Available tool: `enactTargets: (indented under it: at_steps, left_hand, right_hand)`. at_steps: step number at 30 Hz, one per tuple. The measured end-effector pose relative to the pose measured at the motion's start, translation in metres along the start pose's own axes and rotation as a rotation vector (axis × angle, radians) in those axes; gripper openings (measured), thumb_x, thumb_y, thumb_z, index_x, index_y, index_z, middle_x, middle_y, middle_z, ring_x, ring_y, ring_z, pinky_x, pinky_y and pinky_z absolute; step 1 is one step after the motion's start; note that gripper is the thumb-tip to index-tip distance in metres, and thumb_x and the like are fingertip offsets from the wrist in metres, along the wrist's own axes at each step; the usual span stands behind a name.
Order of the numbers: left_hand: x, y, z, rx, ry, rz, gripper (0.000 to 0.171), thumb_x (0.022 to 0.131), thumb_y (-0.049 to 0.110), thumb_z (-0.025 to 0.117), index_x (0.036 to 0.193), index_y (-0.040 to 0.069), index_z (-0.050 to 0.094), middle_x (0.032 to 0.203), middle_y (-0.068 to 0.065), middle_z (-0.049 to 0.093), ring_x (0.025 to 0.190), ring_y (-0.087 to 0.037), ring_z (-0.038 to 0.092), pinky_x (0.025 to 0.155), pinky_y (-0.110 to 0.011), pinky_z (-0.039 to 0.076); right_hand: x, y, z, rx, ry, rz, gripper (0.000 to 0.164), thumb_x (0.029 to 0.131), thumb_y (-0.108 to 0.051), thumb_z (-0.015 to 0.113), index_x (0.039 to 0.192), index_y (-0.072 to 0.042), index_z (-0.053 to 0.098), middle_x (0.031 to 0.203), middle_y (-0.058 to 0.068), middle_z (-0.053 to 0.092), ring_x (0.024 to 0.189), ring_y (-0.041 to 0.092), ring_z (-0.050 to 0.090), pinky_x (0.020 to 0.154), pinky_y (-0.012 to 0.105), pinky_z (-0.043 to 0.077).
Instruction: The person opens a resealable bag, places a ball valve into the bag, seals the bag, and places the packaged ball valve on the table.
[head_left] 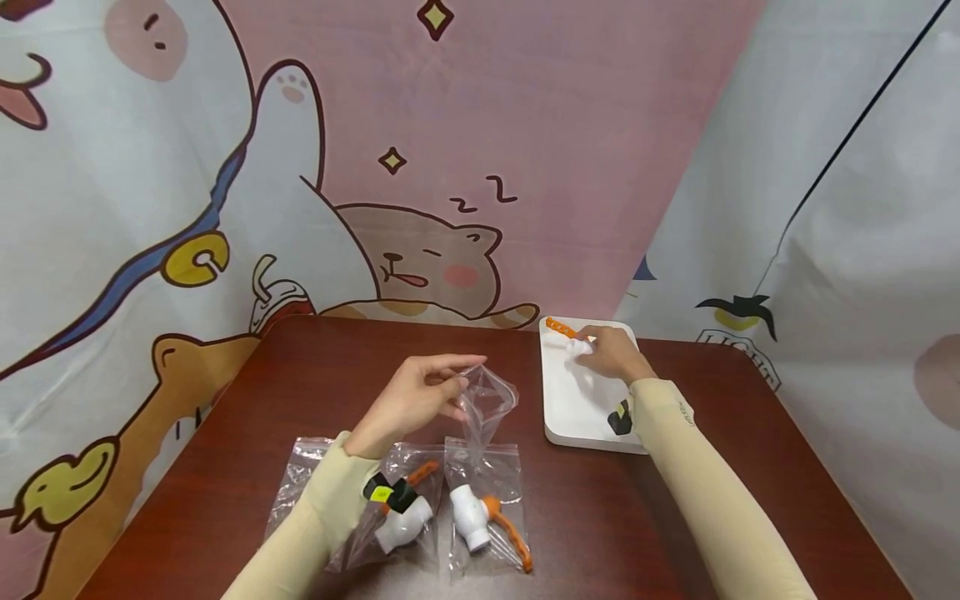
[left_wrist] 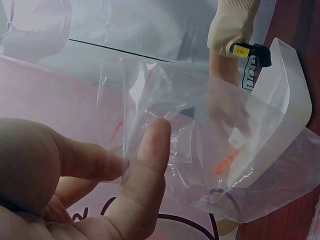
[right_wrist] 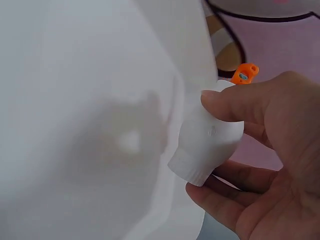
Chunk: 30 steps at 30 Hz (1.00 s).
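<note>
My left hand (head_left: 411, 398) pinches a clear zip bag (head_left: 491, 408) near its mouth, between thumb and finger. The bag hangs with its mouth spread apart, and nothing shows inside it. Over the far part of a white tray (head_left: 572, 408), my right hand (head_left: 617, 353) holds a white plastic ball valve (right_wrist: 207, 140) with an orange handle (head_left: 561, 328). In the right wrist view, the thumb lies on one side of the valve body and fingers on the other. Seen through the bag in the left wrist view, the valve looks blurred.
Near the front of the brown table (head_left: 645, 517) lie two bagged valves, one on the right (head_left: 471, 518) and one on the left (head_left: 405, 527). My left forearm partly covers the left bags. A cartoon-printed cloth (head_left: 570, 167) hangs behind the table.
</note>
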<state>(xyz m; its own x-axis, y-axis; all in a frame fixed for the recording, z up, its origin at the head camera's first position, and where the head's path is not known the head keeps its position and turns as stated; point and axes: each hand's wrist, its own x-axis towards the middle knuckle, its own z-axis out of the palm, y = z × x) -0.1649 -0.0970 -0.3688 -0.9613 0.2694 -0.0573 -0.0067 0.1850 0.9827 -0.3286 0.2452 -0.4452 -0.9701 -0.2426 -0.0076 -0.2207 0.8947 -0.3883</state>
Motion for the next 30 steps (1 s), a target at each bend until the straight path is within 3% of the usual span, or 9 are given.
enactTargets:
  at_steps: [6,13,21,30]
  left_hand:
    - [0.001,0.0,0.0,-0.008,-0.018,0.009,0.037,0.1,0.0,0.061,0.131,0.018,0.071,0.088,-0.01,0.062,0.065,-0.019,0.071,0.072,-0.041,0.064]
    - [0.003,0.0,0.002,-0.016,-0.033,0.011,0.037,0.099,0.001,0.061,0.131,0.016,0.071,0.084,-0.009,0.06,0.067,-0.019,0.068,0.075,-0.047,0.064]
    - [0.003,-0.001,0.004,-0.015,-0.023,-0.003,0.037,0.099,0.0,0.061,0.131,0.017,0.071,0.085,-0.009,0.061,0.067,-0.018,0.067,0.073,-0.044,0.064]
    - [0.003,-0.003,0.006,0.003,-0.024,-0.009,0.036,0.1,0.001,0.062,0.131,0.017,0.071,0.083,-0.009,0.062,0.067,-0.018,0.068,0.07,-0.038,0.064]
  right_hand:
    - [-0.019,-0.003,-0.006,0.118,0.05,-0.01,0.042,0.091,-0.025,0.075,0.129,-0.009,0.068,0.114,0.022,0.072,0.097,0.03,0.065,0.088,0.049,0.053]
    - [-0.039,-0.013,-0.01,0.237,0.079,0.022,0.04,0.092,-0.03,0.075,0.128,-0.015,0.067,0.118,0.016,0.073,0.104,0.029,0.068,0.083,0.04,0.056]
    - [-0.064,-0.03,-0.016,0.33,0.13,0.027,0.045,0.092,-0.036,0.076,0.132,-0.021,0.064,0.127,0.014,0.071,0.117,0.034,0.069,0.087,0.046,0.06]
    - [-0.088,-0.048,-0.023,0.455,0.165,-0.038,0.044,0.091,-0.042,0.078,0.13,-0.026,0.064,0.125,0.011,0.072,0.116,0.033,0.071,0.093,0.047,0.06]
